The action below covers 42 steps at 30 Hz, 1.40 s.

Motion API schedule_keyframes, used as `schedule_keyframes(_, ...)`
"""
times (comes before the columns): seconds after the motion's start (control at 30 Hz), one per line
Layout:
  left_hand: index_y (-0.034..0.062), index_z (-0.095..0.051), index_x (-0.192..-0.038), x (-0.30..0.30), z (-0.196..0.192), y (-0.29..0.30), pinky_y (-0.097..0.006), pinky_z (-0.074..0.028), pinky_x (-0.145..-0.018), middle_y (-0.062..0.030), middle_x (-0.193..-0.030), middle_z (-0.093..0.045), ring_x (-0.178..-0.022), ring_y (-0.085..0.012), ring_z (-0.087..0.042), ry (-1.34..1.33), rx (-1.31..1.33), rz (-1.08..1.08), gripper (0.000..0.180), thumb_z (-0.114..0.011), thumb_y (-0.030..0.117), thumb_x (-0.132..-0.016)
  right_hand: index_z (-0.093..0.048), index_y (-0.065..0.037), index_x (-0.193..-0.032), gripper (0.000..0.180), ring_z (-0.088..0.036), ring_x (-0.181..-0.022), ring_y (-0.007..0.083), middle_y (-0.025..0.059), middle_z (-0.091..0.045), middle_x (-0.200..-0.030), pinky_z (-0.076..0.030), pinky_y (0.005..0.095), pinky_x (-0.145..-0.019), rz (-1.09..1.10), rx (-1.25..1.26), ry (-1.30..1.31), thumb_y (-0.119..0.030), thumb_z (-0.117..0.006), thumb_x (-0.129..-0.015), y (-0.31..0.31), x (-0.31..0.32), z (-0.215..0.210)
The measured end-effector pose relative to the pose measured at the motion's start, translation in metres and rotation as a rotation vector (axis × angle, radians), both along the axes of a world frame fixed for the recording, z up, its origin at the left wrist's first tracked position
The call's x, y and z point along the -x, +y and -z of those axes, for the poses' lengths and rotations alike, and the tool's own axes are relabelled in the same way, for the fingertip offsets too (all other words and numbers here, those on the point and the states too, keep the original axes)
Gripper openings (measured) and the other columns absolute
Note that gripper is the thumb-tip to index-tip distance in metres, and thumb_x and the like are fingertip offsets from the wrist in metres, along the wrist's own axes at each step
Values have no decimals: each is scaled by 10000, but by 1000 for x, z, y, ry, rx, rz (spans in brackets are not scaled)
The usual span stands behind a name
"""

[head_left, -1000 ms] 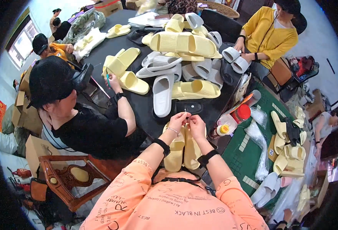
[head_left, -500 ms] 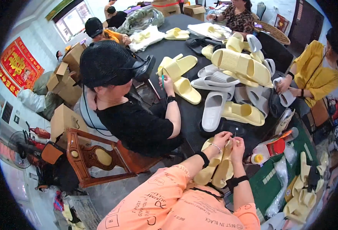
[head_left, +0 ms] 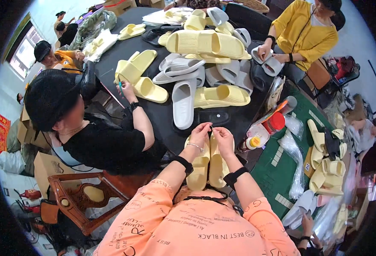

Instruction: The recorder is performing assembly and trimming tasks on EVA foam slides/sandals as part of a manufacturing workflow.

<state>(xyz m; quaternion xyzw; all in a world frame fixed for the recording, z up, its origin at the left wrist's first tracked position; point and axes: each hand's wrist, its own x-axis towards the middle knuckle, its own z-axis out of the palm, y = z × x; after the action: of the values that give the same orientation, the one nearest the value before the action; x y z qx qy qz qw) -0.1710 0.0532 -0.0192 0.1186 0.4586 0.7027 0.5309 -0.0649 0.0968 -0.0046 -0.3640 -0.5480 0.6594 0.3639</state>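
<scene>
Pinching tiny dark bit (head_left: 211,127) w/ L hand (head_left: 199,137) & R hand (head_left: 223,141), both narrow, over yellow slippers (head_left: 198,166) by near edge of table (head_left: 162,123), prob. risking a drop b/c of gripping so little.

The person's left hand (head_left: 198,135) and right hand (head_left: 223,141) pinch a small dark thing (head_left: 211,127) between their fingertips, just above a pair of pale yellow slippers (head_left: 198,167) standing side by side at the edge of a black table (head_left: 107,68). Beyond the hands lies a heap of yellow and grey slippers (head_left: 207,42), with a co-worker in black (head_left: 104,143) to the left and another in yellow (head_left: 301,36) at the far right, handling grey slippers (head_left: 273,66). Near the right hand, a red-lidded jar (head_left: 275,123) stands beside a green tabletop (head_left: 260,179).
</scene>
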Motion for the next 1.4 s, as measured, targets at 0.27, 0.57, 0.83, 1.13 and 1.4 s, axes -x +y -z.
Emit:
schedule_keyframes(0.27,43,-549,-960,-8,-15,9,-162,-301,-438,34,-683,-479,-494,-27,-380,30,29,31,181,-502,162,-832,-582,-20,-839,93,-458,-600,15,-38,-545,-697,-364,154,-541,43,11,36,-86,-551,-782,9,-6,-2)
schedule_keyframes(0.57,35,-558,-889,-5,-15,-11,-169,-274,-416,56,-592,-435,-472,-31,-361,276,80,-21,143,-524,152,-815,-580,-18,-856,148,-502,-677,49,-4,-577,-745,-408,199,-605,72,-79,-54,-150,-546,-799,-13,4,7)
schedule_keyframes(0.83,56,-579,-840,-11,-14,7,-161,-249,-404,66,-586,-450,-457,-14,-340,77,103,26,82,-552,116,-791,-581,-47,-838,158,-460,-542,27,-6,-548,-633,-360,183,-486,165,-196,-109,-193,-562,-781,0,-6,-3)
schedule_keyframes(1.13,52,-580,-868,-14,-17,3,-172,-286,-413,52,-597,-470,-471,-33,-375,186,179,5,134,-559,161,-792,-564,-31,-816,138,-464,-516,56,-7,-531,-618,-363,190,-455,134,-122,-105,-165,-534,-800,1,0,14)
schedule_keyframes(1.4,35,-573,-864,-15,-20,0,-176,-288,-421,48,-567,-451,-467,-36,-376,65,158,-31,137,-582,136,-773,-569,-22,-824,128,-482,-569,52,7,-558,-662,-383,192,-503,113,-49,-139,-144,-551,-788,-3,-6,0)
